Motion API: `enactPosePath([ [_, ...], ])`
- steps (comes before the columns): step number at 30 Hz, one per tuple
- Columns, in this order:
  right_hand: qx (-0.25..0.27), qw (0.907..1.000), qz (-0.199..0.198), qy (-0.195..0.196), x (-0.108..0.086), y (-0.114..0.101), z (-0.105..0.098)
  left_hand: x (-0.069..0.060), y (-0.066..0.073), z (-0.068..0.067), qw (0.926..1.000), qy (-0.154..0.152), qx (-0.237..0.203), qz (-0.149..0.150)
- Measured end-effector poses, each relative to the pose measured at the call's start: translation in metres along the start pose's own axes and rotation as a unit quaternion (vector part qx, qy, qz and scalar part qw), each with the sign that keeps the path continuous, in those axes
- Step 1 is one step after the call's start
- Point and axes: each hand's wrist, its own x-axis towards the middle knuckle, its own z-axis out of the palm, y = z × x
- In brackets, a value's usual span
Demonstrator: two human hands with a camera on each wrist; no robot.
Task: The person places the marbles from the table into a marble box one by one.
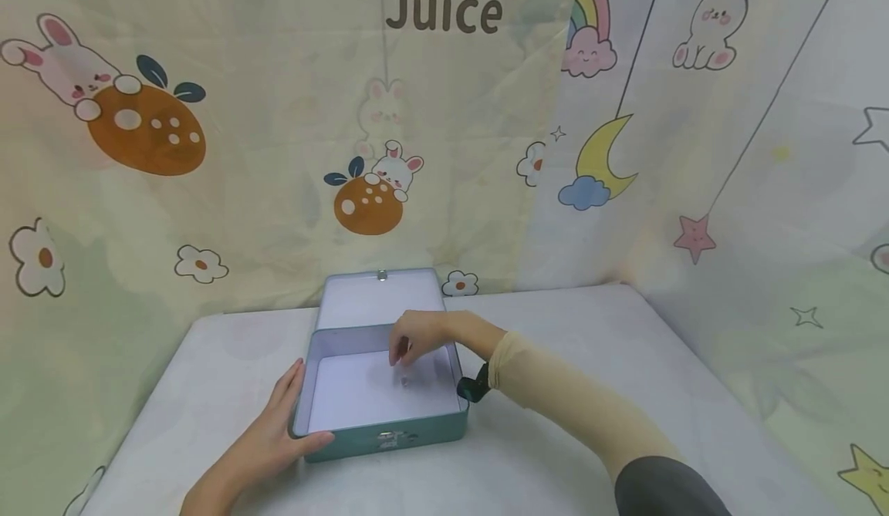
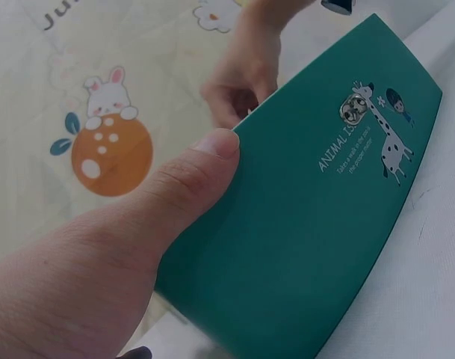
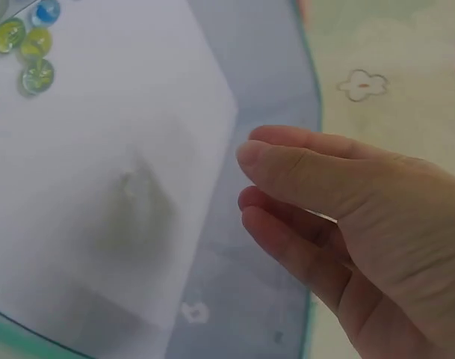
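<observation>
A green tin box stands with its lid tipped back. My left hand holds its front left corner, thumb on the front wall and fingers along the left side. In the left wrist view the thumb of that hand presses the printed front. My right hand hangs over the box's inside, fingers bent down and apart from the floor. No object shows between its fingertips in the right wrist view. Several glass marbles, yellow-green and blue, lie at that view's upper left.
A metal clasp sits on the box's front. A dark band-like object is by the right wall, under the right forearm. The white-covered table extends around the box, with a printed cloth behind it.
</observation>
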Motion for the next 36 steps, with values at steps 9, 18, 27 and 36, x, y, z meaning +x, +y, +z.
enactPosePath([
  [9, 0.059, 0.9937, 0.021, 0.093, -0.056, 0.005, -0.018, 0.001, -0.004, 0.003, 1.0000, 0.004, -0.002, 0.005],
  [18, 0.105, 0.9678, 0.081, 0.214, -0.121, 0.027, -0.003, 0.001, -0.004, 0.003, 1.0000, 0.000, -0.002, 0.003],
  [27, 0.105, 0.9399, 0.169, 0.278, -0.165, 0.058, 0.054, 0.000, -0.005, 0.001, 0.9999, 0.004, -0.002, 0.013],
  [36, 0.078, 0.9382, 0.207, 0.266, -0.173, 0.066, 0.087, 0.000, -0.004, 0.000, 0.9999, 0.001, -0.005, 0.015],
])
